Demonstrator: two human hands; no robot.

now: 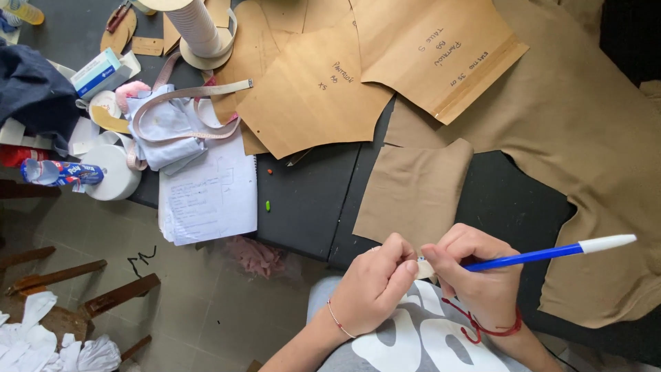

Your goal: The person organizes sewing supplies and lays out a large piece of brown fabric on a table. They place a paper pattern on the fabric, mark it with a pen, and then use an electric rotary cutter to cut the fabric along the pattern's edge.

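Near edge: right hand (475, 275) grips a blue-and-white plastic pen (551, 253), left hand (375, 282) pinches 1 small pale piece (425, 269) beside tan cloth (413, 189).

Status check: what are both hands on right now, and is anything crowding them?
Left hand pinching a small pale piece. Right hand gripping blue pen, also on the piece. Tan fabric lies just beyond, apart from both hands.
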